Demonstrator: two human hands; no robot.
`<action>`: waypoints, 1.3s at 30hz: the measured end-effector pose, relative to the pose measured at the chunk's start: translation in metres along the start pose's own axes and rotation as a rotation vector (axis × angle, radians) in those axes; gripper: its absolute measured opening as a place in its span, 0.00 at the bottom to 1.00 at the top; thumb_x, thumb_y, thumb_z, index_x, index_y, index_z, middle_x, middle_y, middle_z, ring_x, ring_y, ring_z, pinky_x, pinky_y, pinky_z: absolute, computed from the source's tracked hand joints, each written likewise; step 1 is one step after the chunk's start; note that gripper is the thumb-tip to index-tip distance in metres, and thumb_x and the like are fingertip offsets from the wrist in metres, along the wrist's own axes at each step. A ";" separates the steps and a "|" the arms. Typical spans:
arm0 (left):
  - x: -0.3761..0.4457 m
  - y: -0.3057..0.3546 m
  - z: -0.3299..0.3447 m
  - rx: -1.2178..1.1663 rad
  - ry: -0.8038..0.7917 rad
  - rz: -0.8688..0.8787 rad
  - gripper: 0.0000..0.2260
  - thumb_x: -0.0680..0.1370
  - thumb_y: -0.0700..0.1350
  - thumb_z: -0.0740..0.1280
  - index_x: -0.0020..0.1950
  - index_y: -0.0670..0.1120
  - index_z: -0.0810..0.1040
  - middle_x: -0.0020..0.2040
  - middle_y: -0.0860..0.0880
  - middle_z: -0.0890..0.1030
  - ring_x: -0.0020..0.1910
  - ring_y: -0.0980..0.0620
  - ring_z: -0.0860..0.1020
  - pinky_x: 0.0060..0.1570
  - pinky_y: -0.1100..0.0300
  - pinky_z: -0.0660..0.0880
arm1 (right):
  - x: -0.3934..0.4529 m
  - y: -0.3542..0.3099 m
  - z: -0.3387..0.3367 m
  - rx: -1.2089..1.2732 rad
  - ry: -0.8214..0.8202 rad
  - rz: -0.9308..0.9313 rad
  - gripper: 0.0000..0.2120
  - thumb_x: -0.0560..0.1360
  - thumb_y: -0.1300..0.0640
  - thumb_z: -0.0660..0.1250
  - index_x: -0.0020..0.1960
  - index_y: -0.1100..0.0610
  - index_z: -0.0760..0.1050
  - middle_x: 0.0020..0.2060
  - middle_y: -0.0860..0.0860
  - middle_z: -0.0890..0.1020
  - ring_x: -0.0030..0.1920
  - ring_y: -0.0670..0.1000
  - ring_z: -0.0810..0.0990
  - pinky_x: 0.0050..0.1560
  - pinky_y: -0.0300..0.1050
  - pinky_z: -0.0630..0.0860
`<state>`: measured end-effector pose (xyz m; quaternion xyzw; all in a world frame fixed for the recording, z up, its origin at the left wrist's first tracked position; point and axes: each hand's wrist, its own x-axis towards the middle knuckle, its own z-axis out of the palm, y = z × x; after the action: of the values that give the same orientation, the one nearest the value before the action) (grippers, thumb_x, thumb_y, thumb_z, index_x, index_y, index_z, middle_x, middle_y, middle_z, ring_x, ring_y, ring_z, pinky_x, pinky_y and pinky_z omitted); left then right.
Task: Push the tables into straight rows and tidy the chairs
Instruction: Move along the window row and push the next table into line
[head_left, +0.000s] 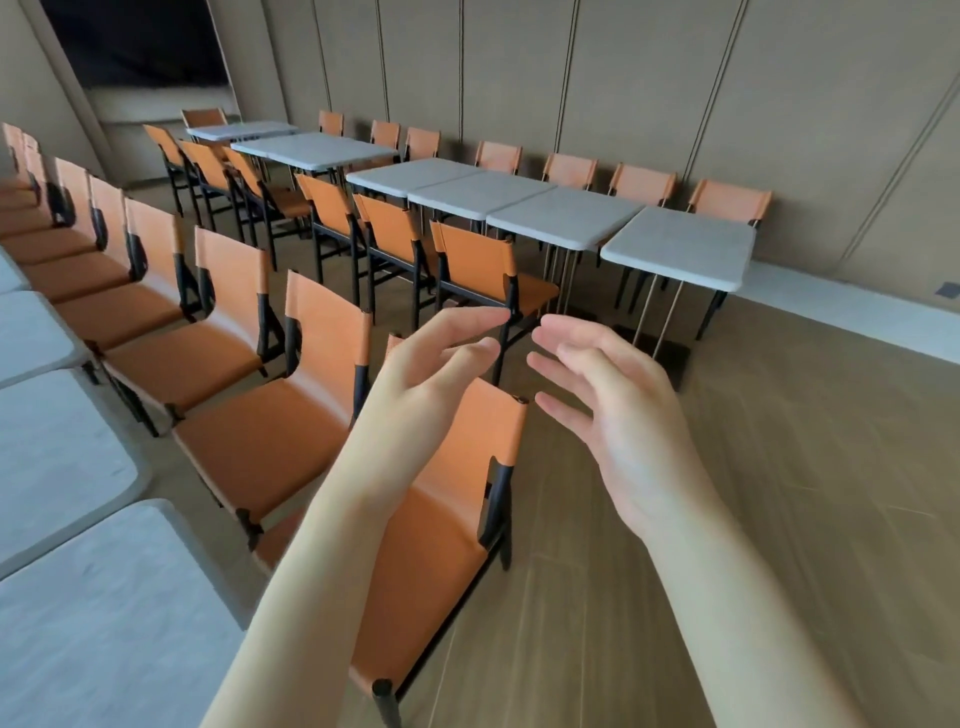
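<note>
The nearest orange chair (441, 530) stood directly below us, at the end of a long row of matching orange chairs (228, 332) running away to the left beside grey tables (62, 457). Its backrest was turned slightly off the line of its neighbours, so we judged that straightening this chair was the step in hand.

Our left hand (415, 384) hovered above the top edge of the backrest, fingers straight and loosely spread, holding nothing. Our right hand (613, 410) hung just beside the backrest's right corner, fingers also relaxed and apart, empty. Neither hand touched the chair; the backrest lay below and between them, closer to the left fingers (467, 332).

To do it well, we would have taken the backrest's top edge with both hands, one near each corner, and swung it evenly until it matched the next chair, so that the legs would not scrape or twist.

Farther off, a second row of grey tables (561, 213) ran along the panelled wall (675, 78), the end table (680, 244) sitting slightly out of line, with more orange chairs (478, 260) on both sides. The floor (779, 493) was wood.
</note>
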<state>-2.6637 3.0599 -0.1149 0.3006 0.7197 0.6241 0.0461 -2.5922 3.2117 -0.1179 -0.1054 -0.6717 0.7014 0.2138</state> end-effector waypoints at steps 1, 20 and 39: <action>0.014 -0.003 0.011 0.000 -0.005 -0.001 0.13 0.83 0.51 0.63 0.67 0.58 0.79 0.61 0.66 0.80 0.64 0.65 0.76 0.69 0.54 0.71 | 0.012 0.003 -0.012 0.011 0.006 0.003 0.12 0.83 0.56 0.61 0.60 0.47 0.81 0.61 0.44 0.82 0.60 0.44 0.82 0.63 0.52 0.79; 0.282 -0.011 0.263 -0.057 0.117 0.005 0.12 0.84 0.46 0.62 0.64 0.56 0.81 0.60 0.61 0.82 0.62 0.62 0.78 0.69 0.51 0.73 | 0.262 -0.014 -0.286 0.007 0.010 -0.020 0.12 0.81 0.58 0.63 0.57 0.48 0.83 0.58 0.45 0.84 0.60 0.44 0.82 0.64 0.53 0.78; 0.513 -0.087 0.266 0.025 0.145 -0.003 0.16 0.79 0.54 0.61 0.64 0.58 0.80 0.62 0.62 0.81 0.65 0.60 0.77 0.68 0.48 0.73 | 0.533 0.014 -0.291 -0.025 -0.122 -0.067 0.12 0.81 0.57 0.64 0.61 0.48 0.81 0.57 0.43 0.84 0.60 0.44 0.81 0.64 0.50 0.78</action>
<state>-2.9971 3.5398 -0.0944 0.2542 0.7294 0.6351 -0.0089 -2.9402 3.7079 -0.0794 -0.0424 -0.6953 0.6906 0.1945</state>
